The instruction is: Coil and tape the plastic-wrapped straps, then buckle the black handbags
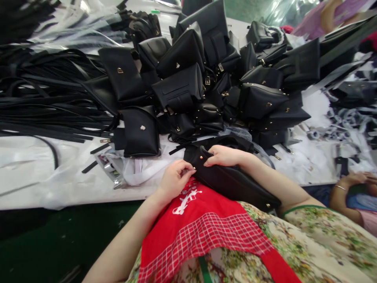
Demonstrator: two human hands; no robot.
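Note:
A black leather bag (232,182) lies across my lap on a red apron (203,220). My right hand (224,156) rests on the bag's upper edge, fingers curled over it near a small gold stud. My left hand (176,179) is pinched shut at the bag's near corner, fingertips pressed on a small metal fitting I cannot make out clearly.
A heap of finished black bags (188,78) covers the white table (44,181) ahead. Long black straps (44,102) lie bundled at the left. Clear plastic wrap (118,169) sits by the table edge. Another person's arm with a bracelet (347,188) is at the right.

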